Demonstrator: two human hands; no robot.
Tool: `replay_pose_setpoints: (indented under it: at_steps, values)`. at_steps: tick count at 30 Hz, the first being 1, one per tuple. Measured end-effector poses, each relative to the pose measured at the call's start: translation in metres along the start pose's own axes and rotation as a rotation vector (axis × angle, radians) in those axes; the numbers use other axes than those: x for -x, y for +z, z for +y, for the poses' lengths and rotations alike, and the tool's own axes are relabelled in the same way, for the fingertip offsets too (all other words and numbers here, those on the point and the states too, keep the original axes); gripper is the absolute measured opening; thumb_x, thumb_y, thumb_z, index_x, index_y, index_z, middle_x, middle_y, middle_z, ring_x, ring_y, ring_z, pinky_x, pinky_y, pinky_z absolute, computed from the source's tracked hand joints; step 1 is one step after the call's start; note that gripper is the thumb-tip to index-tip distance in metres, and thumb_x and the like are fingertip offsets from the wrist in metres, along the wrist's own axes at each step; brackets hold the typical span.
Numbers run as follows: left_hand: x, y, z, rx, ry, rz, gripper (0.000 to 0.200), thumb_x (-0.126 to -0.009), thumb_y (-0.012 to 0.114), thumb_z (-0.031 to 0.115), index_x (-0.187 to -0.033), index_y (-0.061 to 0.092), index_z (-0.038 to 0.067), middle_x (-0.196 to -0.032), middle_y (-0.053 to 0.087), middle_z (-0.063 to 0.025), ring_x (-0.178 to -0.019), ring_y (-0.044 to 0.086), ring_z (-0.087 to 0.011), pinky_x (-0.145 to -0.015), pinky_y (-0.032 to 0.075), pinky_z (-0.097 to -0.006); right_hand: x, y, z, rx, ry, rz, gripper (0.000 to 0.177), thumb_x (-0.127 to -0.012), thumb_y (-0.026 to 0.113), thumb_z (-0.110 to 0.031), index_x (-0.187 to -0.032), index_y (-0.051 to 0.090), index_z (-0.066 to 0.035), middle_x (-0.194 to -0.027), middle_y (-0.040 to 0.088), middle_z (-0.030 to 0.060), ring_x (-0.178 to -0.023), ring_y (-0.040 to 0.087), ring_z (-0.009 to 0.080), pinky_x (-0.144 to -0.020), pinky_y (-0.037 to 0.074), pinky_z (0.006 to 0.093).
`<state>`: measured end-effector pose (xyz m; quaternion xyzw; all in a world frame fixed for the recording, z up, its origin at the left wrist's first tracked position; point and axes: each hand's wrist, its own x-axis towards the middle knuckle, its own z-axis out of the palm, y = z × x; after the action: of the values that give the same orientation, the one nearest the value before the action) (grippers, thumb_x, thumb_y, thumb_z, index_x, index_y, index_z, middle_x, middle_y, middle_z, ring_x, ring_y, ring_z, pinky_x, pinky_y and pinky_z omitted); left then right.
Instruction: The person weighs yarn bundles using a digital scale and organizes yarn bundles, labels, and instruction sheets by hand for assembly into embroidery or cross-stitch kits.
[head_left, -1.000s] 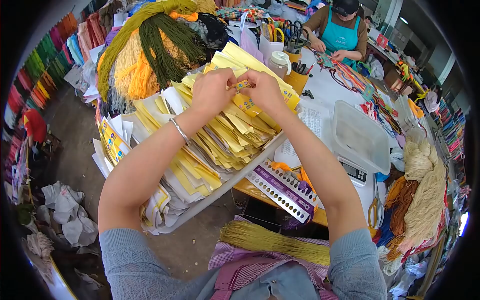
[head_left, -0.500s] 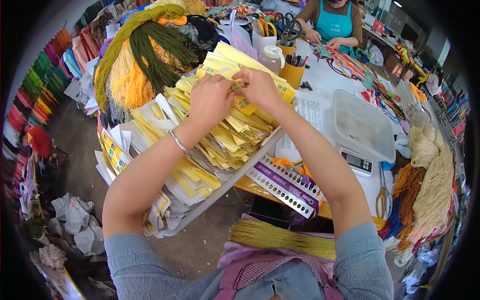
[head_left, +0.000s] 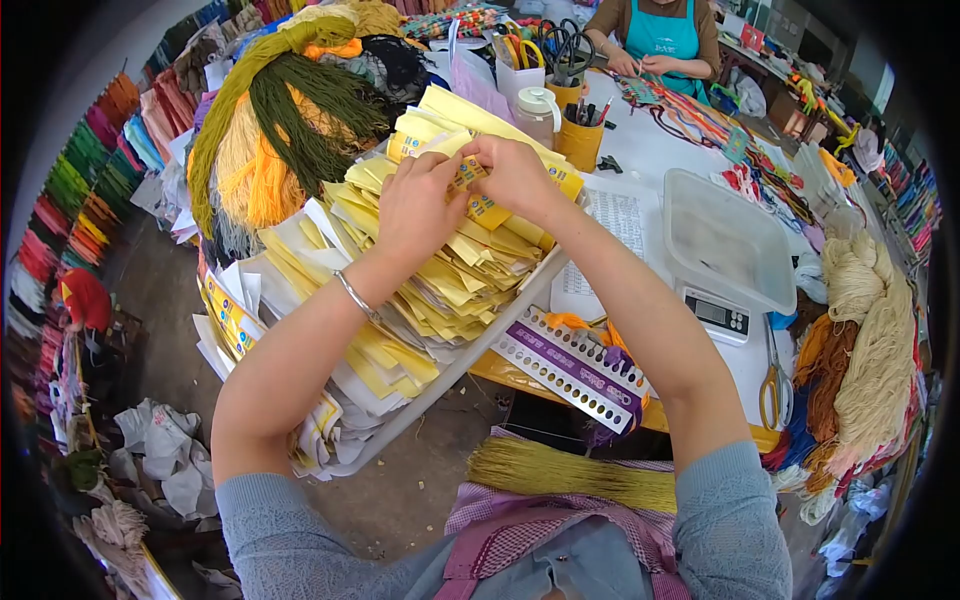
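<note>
Both hands meet above a tray [head_left: 400,415] packed with folded yellow and white paper slips [head_left: 455,300]. My left hand [head_left: 422,205], a silver bangle on its wrist, has its fingers closed on a small yellow printed label [head_left: 467,173]. The right hand [head_left: 515,182] pinches the same label from the other side, thumb and fingertips together. Just under the hands, more printed yellow labels [head_left: 487,212] lie on top of the slips. A bundle of olive-green thread [head_left: 570,475] rests across my lap.
Hanks of green and orange yarn [head_left: 310,120] are heaped behind the tray. To the right are a thread card [head_left: 570,370], a plastic bin [head_left: 725,240] on a digital scale [head_left: 715,315], and scissors [head_left: 772,395]. Across the table sits a person in a teal apron [head_left: 663,45].
My fingers have shifted slightly on the label, and more of its printed face shows between them. The view has moved a little; the tray and slips stay put.
</note>
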<state>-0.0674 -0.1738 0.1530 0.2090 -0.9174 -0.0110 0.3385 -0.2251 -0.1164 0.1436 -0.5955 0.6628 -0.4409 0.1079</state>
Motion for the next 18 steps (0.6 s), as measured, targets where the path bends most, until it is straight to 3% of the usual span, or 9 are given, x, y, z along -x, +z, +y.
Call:
replay_pose_setpoints:
  at_steps: [12,18]
  values:
    - [0.0054,-0.0015,0.0021,-0.033,0.082,0.024,0.032,-0.077,0.068,0.014,-0.109,0.067,0.008,-0.104,0.065,-0.0065,-0.097,0.061,-0.0259,-0.083,0.046,-0.0399,0.0019,-0.0013,-0.0009,0.006,0.027,-0.005,0.042,-0.074,0.073,0.0,-0.114,0.062,-0.004,-0.104,0.07,0.0108,-0.094,0.067,0.0175,-0.08,0.052,0.0297]
    - [-0.0018,-0.0009,0.0011,0.081,-0.037,0.058,0.031,-0.078,0.07,0.015,-0.108,0.068,0.008,-0.101,0.065,-0.0082,-0.086,0.063,-0.0268,-0.076,0.05,-0.0377,0.002,-0.0026,-0.0003,-0.048,0.012,-0.042,0.044,-0.074,0.073,0.002,-0.116,0.061,-0.003,-0.11,0.068,0.0115,-0.101,0.065,0.0189,-0.084,0.052,0.0299]
